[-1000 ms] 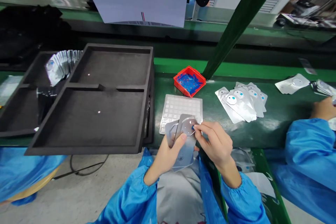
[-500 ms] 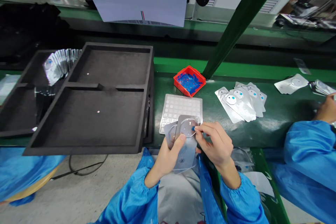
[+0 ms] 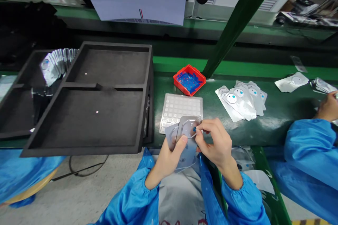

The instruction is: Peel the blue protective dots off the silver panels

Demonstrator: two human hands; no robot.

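The left hand (image 3: 167, 158) still grips the foil pouches (image 3: 187, 149); the right hand (image 3: 215, 143) keeps its fingers pinched on the blue dot (image 3: 194, 129), barely moved in 1 second

A factory assembly line, plainly. Long green tabletop (image 3: 277, 112) shared between neighbouring seats, crossed by a slanted green post (image 3: 232, 31). Black foam trays (image 3: 79, 119) at the left, one packed with a row of identical silver pouches (image 3: 56, 63); more of the same fanned out at the right. Small red bin (image 3: 176, 77) of blue bits beside a white grid tray (image 3: 179, 105). Loose blue work coat on a neighbour's sleeve (image 3: 303, 147) at the right edge, bare concrete floor (image 3: 66, 197) below.
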